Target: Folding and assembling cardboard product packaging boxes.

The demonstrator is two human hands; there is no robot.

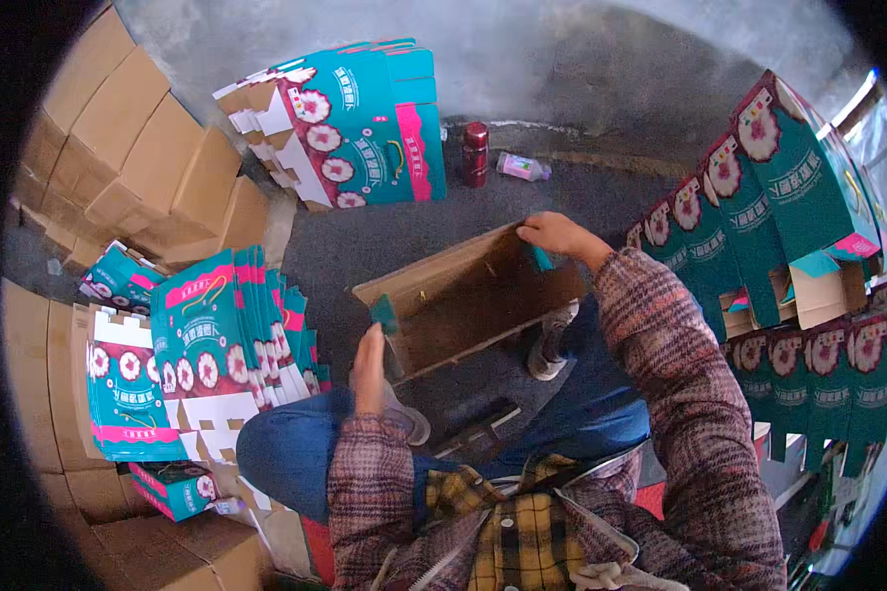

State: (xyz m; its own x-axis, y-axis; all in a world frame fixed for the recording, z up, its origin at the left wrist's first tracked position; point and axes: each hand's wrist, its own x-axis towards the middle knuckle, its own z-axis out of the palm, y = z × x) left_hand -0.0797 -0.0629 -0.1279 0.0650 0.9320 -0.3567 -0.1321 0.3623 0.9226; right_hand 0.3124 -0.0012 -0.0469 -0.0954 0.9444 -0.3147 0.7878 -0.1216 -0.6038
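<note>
The open teal carton (483, 295), plain brown inside, is between my knees above the dark floor (330, 246), tilted, its opening facing up toward me. My right hand (564, 236) grasps its far right corner, fingers bent over the rim. My left hand (369, 369) lies along the left end with fingers straight, fingertips at a small teal flap (383, 313); I cannot tell whether it pinches the board or only presses.

I judge the step in hand to be squaring the carton and setting its end flaps. The next move calls, in my assessment, for steady pressure from both ends without creasing the walls.

Beyond the carton, near the wall, I note a red flask (474, 155) and a labelled plastic bottle (523, 167) on its side. Flattened printed cartons (202, 330) stand at left, more printed blanks (365, 128) lean ahead, brown cardboard boxes (138, 148) are piled at far left, and opened printed cartons (784, 187) are ranked at right
</note>
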